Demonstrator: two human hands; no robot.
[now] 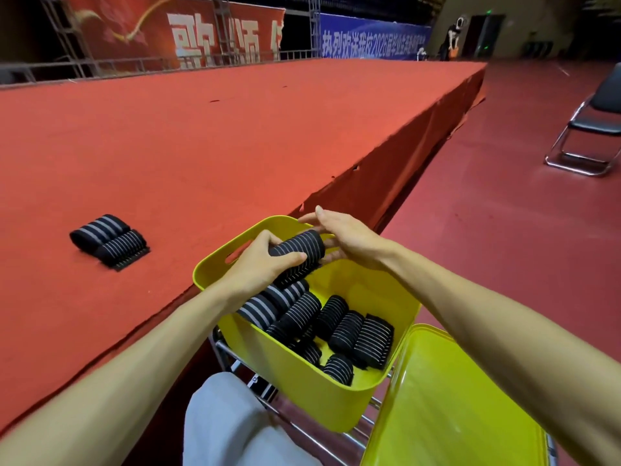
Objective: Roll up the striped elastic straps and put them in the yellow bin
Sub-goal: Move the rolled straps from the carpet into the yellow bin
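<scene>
Red carpet is covering a long raised stage (201, 146) that is running from the near left toward the far right, with a darker red floor lying beside it on the right. Against the stage's near edge, a yellow bin (302, 378) is sitting on a metal frame (232, 356).

Over the bin's far end both hands are meeting on one rolled strap (297, 248). The left hand (258, 264) is curling its fingers over the roll's left part and gripping it. The right hand (349, 237) is lying at the roll's right end with its fingers stretched out, seemingly touching it from behind, though that contact is partly hidden. The roll is hanging inside the bin's rim, just above the pile of rolled straps (339, 321) packed across the bin's floor. The left hand and the held roll are covering the far part of that pile.

Well apart on the stage to the left, two more straps (109, 240) are lying side by side and touching. A second yellow bin (453, 398) is standing at the near right, just beside the first and under the right forearm. A grey trouser leg (225, 422) is showing at the near edge. A folding chair (591, 126) is standing on the floor at the far right, and banners (188, 35) are hanging beyond the stage.
</scene>
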